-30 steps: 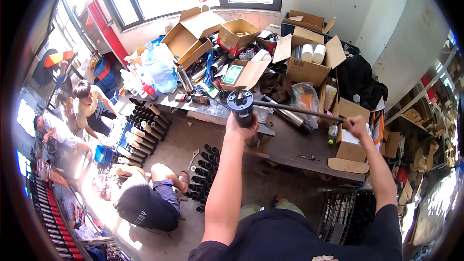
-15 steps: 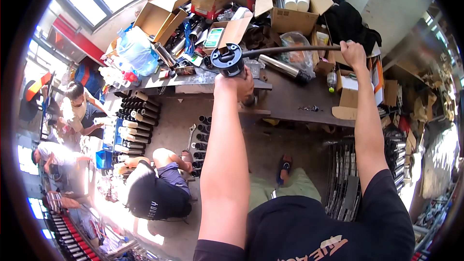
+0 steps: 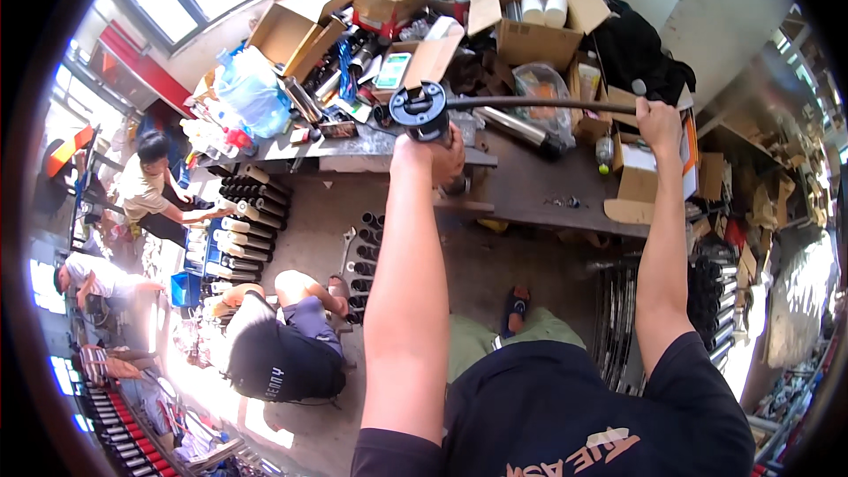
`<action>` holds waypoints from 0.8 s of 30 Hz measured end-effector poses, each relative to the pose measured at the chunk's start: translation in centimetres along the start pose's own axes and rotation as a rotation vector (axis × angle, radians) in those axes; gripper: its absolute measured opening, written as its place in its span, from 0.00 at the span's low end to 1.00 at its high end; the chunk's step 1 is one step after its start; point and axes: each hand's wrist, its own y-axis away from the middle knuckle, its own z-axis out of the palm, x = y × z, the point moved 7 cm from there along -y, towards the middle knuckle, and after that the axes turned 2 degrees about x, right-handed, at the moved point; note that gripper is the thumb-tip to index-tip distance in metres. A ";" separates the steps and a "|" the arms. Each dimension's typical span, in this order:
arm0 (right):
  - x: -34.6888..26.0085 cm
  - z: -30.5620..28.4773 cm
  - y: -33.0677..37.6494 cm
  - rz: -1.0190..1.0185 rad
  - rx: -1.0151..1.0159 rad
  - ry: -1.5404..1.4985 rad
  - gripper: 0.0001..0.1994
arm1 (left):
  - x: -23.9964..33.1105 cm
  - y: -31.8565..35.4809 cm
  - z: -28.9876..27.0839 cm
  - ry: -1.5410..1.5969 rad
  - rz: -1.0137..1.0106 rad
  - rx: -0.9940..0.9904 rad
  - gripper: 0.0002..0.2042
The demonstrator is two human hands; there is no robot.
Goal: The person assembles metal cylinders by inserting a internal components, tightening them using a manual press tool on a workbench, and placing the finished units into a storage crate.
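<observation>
Over the near edge of the workbench, my left hand (image 3: 442,157) is wrapped round a black cylindrical metal part (image 3: 419,108). Its round top end has recesses and faces up. A long dark bar (image 3: 548,102) runs from the side of this part across to the right. My right hand (image 3: 661,128) grips the bar's far right portion in a closed fist. How the bar joins the part is hard to make out. Behind the bar, a silver tube (image 3: 523,128) with a dark end lies on the bench.
Cardboard boxes (image 3: 539,40), a clear plastic bag (image 3: 541,88) and loose parts crowd the bench (image 3: 548,190). A small bottle (image 3: 604,152) stands near my right arm. At left, one person (image 3: 287,353) sits low, another (image 3: 150,181) is beside racked tubes (image 3: 252,225). Metal bars (image 3: 618,327) stand lower right.
My right hand has moved right and nearer to me, swinging the bar with it. The left hand stays almost in place. A co-worker at left has raised their head and reached toward the tubes.
</observation>
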 end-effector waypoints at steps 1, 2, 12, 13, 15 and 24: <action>1.1 1.3 -0.3 0.014 -0.020 0.025 0.25 | -0.4 -0.6 0.5 -0.022 0.027 0.002 0.32; 2.0 2.3 -0.3 0.024 -0.049 0.050 0.25 | -0.9 -0.4 0.4 -0.097 0.066 -0.047 0.32; 17.2 18.4 20.6 0.296 -0.691 -0.115 0.38 | 0.5 -1.1 -8.2 -1.006 0.490 -1.178 0.20; 15.2 16.1 25.5 0.190 -0.278 -0.273 0.39 | 0.0 -2.4 -10.4 -0.949 0.271 -1.140 0.24; 13.3 16.3 35.2 0.670 -0.903 -0.148 0.44 | -1.6 -1.9 -13.4 -1.023 0.252 -1.216 0.29; -0.3 19.4 39.4 0.826 -0.958 -0.329 0.38 | -8.3 9.2 -14.6 -1.329 1.036 -1.500 0.34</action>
